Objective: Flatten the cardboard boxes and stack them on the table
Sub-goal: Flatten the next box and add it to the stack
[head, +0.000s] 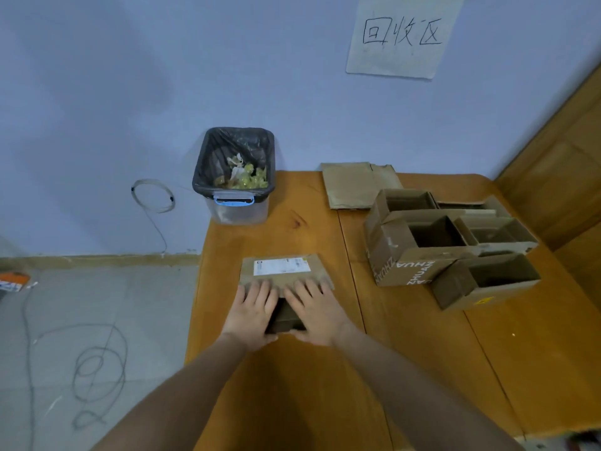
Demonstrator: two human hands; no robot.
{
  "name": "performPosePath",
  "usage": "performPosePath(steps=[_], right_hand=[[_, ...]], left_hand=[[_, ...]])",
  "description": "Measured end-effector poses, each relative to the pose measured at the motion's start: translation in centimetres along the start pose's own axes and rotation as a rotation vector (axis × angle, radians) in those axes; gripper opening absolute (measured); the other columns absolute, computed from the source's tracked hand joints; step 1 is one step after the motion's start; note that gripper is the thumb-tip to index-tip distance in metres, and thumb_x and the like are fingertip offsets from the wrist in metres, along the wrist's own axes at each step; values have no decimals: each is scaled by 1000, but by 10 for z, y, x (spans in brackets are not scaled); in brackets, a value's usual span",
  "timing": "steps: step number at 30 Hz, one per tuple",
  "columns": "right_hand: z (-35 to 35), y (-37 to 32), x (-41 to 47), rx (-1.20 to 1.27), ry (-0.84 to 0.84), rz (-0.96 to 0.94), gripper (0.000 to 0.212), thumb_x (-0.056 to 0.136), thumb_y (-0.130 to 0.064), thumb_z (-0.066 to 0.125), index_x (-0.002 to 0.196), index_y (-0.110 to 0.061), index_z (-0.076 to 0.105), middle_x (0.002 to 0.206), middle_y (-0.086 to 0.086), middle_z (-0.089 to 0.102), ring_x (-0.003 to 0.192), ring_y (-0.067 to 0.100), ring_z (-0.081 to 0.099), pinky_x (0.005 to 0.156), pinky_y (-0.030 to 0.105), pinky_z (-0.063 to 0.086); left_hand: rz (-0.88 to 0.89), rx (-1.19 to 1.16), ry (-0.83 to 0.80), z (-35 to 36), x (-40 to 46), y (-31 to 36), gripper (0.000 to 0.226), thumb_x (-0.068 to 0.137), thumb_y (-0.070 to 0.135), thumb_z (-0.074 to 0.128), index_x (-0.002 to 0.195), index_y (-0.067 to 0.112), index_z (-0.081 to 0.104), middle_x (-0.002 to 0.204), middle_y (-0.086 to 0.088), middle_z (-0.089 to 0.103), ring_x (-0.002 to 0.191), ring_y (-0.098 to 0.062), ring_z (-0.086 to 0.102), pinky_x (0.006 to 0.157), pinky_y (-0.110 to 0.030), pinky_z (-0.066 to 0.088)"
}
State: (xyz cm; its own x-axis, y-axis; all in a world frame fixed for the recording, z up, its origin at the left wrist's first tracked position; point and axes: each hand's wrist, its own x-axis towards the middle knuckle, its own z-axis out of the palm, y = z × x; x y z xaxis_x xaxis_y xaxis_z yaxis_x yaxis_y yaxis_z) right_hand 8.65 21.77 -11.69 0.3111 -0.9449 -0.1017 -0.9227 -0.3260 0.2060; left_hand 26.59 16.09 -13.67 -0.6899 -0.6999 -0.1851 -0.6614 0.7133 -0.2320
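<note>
both hands are laid flat, fingers straight, on a labelled box (283, 271) at the near-middle of the table (292, 385); nothing is gripped. left hand (252, 309) and right hand (317, 312) are pressed side by side on the near part of the box, with a dark open gap seen between them, so the box is judged partly collapsed, not fully flat yet. its white shipping label (281, 266) is seen on the far panel, facing up.

done so far: flattened cardboard (354, 185) is lying at the far edge of the table by the wall, taken as the start of the stack; whether it is one box or more cannot be told.

left: a cluster of open boxes (448, 242) is standing on the right side of the table, well apart from the hands, all still upright and unflattened; roughly five are counted, exact number unclear. task is judged early, most boxes untouched.

a lined bin (235, 177) with scraps is set at the table's far left corner. a paper sign (403, 34) is fixed on the wall.
</note>
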Motion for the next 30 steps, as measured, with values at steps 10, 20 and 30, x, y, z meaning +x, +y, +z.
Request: performPosePath(steps=[10,20,30], right_hand=[[19,-31,4,145,-152,-54,65,95,-51,33,146,-11,30,144,14,35,132,32,32,107,44,30],[-6,-9,70,252,-235,119,46,95,-21,44,138,-7,35,144,12,34,129,27,35,91,39,36],[-1,2,117,315,-371,161,66,94,-28,54,150,-19,20,157,5,13,143,26,12,114,45,20]], left_hand=[[78,-215,-25,37,-26,-7,69,98,50,37,153,10,24,160,-12,21,147,-30,19,118,-45,19],[104,-344,40,23,13,-45,49,100,39,37,143,14,40,153,-8,34,141,-23,30,110,-37,30],[-109,-589,-151,34,41,-49,81,94,60,41,154,20,4,162,-5,-9,149,-28,-2,113,-44,29]])
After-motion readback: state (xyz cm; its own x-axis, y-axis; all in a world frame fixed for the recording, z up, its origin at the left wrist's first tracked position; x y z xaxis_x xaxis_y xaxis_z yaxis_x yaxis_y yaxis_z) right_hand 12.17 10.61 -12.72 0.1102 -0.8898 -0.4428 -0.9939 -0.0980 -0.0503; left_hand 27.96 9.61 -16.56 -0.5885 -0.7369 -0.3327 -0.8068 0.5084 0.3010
